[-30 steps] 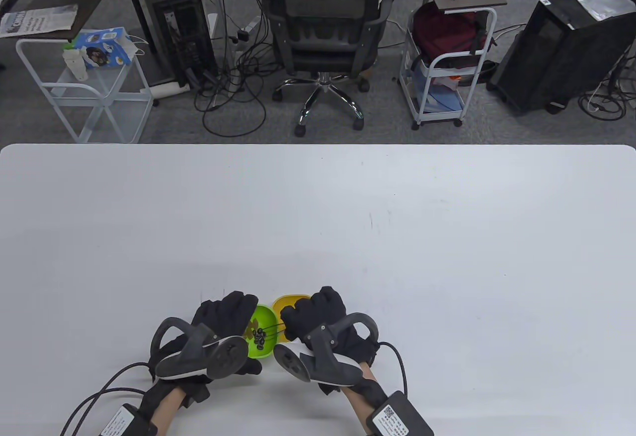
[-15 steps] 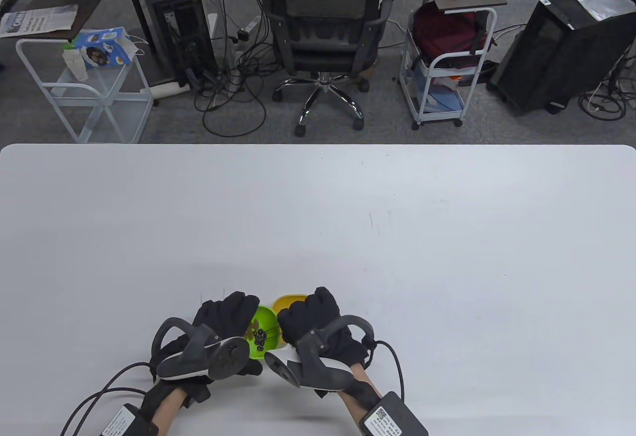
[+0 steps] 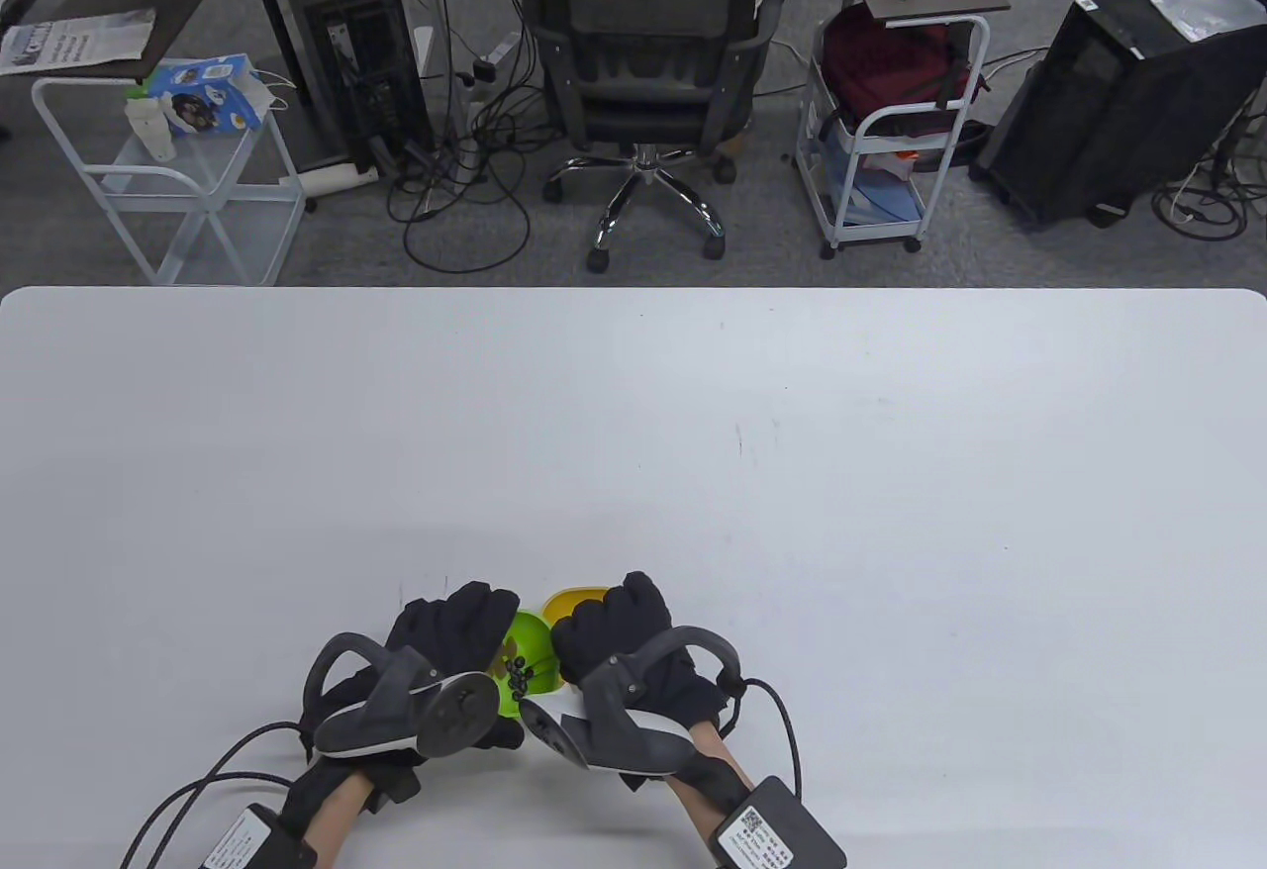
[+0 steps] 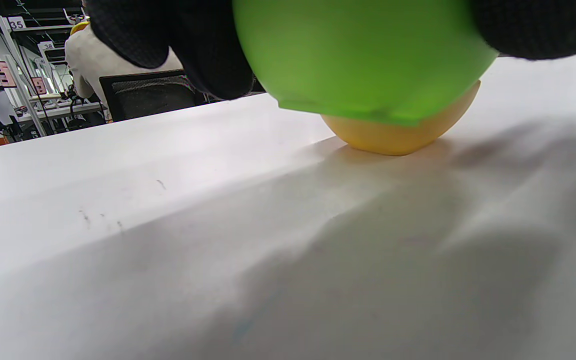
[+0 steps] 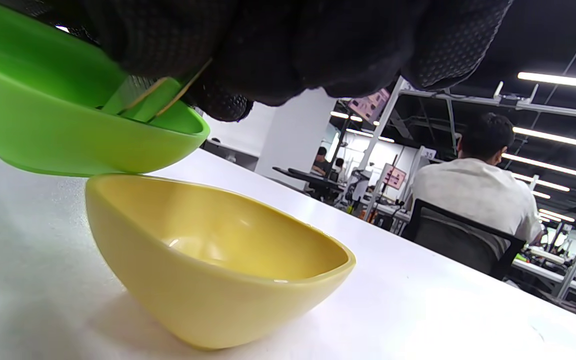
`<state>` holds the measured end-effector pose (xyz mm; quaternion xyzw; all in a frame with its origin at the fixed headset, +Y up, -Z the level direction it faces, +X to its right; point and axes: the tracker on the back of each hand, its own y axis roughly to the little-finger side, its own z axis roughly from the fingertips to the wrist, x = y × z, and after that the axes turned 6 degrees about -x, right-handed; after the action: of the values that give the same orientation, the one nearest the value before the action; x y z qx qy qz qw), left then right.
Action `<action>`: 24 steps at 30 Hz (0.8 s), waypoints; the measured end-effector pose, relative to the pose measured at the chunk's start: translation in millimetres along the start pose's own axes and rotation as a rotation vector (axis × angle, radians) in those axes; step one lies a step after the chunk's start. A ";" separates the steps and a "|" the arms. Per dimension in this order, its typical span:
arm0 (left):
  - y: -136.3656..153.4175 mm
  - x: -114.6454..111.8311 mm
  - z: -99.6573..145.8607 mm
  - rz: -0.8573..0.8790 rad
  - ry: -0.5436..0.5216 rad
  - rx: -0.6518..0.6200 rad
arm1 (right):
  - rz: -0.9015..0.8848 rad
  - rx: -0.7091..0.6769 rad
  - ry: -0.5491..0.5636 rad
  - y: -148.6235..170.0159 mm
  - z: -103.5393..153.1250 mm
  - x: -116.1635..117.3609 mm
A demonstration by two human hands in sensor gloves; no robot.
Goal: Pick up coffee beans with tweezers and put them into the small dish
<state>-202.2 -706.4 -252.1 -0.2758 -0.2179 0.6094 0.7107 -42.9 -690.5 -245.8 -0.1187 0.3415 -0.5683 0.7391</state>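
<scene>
My left hand (image 3: 473, 627) grips a green dish (image 3: 527, 649) near the table's front edge and holds it tilted, with its base off the table in the left wrist view (image 4: 363, 55). Several dark coffee beans (image 3: 517, 674) lie in it. My right hand (image 3: 586, 635) pinches thin tweezers (image 5: 154, 95), whose tips reach into the green dish (image 5: 68, 135); the tips themselves are hidden. A yellow dish (image 3: 576, 601) stands on the table just behind and right of the green one. Its inside looks empty in the right wrist view (image 5: 218, 260).
The white table (image 3: 752, 473) stretches far and to both sides of the hands. Glove cables (image 3: 198, 790) trail off the front edge. An office chair (image 3: 648, 67) and carts stand on the floor beyond the far edge.
My right hand has shifted slightly left toward the green dish, and its tracker has swung left with it. My left hand and both dishes have stayed put.
</scene>
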 end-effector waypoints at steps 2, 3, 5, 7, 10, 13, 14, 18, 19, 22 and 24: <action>0.0 0.0 -0.1 0.001 0.000 0.000 | 0.007 0.000 -0.005 0.0 0.0 -0.7; -0.1 0.0 -0.1 0.001 -0.001 0.000 | 0.012 0.001 -0.008 0.3 -0.1 -1.7; -0.1 0.0 -0.1 0.001 -0.002 0.000 | 0.018 0.002 -0.013 0.3 -0.3 -2.1; 0.0 0.0 -0.1 0.002 -0.002 0.000 | 0.023 0.003 -0.017 0.3 -0.5 -2.3; -0.1 0.0 -0.1 0.001 -0.001 0.001 | 0.022 0.005 -0.024 0.5 -0.8 -2.4; 0.1 0.1 0.0 0.001 -0.002 0.002 | 0.007 0.015 -0.021 2.9 -1.0 -3.3; 0.2 0.2 0.1 0.000 -0.003 0.003 | -0.008 0.022 -0.020 4.5 -0.9 -4.3; 0.9 0.1 0.5 0.002 -0.004 0.004 | -0.079 0.053 0.004 13.0 0.5 -9.2; 1.1 0.1 0.6 0.002 -0.005 0.004 | -0.095 0.061 0.008 15.2 1.0 -10.2; 1.2 0.1 0.7 0.000 -0.006 0.005 | -0.146 0.101 0.033 25.6 4.6 -13.6; 1.1 0.3 0.8 -0.001 -0.006 0.005 | -0.171 0.128 0.041 32.2 7.4 -14.6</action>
<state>-203.5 -705.9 -252.3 -0.2721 -0.2188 0.6105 0.7109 -15.4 -668.0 -253.0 -0.0886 0.3081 -0.6524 0.6867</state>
